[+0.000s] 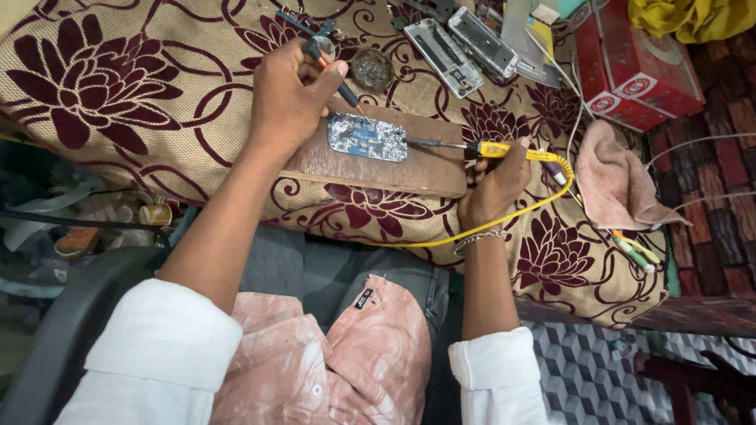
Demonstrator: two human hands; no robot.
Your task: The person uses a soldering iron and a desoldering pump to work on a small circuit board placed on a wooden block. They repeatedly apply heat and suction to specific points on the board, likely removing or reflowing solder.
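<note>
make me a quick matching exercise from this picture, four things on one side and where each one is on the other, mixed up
Things:
1. circuit board
2. yellow-handled iron
3. pink cloth
4. red boxes

Places:
A. far right corner of the floral cover
B. in the right hand
C. on the wooden block
D. right of the right hand, beside the cables

Pairs: 1-C, 2-B, 3-D, 4-A

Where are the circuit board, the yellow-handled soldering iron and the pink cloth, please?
circuit board (367,137): head view, middle of its shiny face.
yellow-handled soldering iron (493,148): head view, yellow grip.
pink cloth (616,181): head view, centre fold.
</note>
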